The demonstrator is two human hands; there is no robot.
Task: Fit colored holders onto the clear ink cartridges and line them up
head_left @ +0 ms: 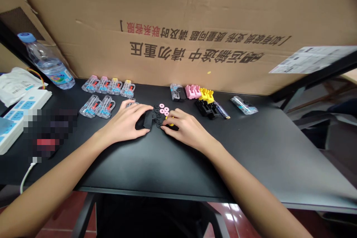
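My left hand (131,119) has its thumb and fingers around a small black block (148,119) on the black table. Close to its right lie several black rings (157,111) and pink rings (162,106). My right hand (178,123) is over the right side of the rings, thumb and fingertips bent down at a black ring (158,125); whether it grips the ring is too small to tell. Something yellow (169,120) shows partly under its fingers.
Clear plastic pieces (114,86) stand in rows at the back left. Pink clips (193,91), yellow clips (206,95) and black clips (205,108) lie behind my right hand. A bottle (52,67), a power strip (21,113) and a cardboard box (167,3) border the table (251,156).
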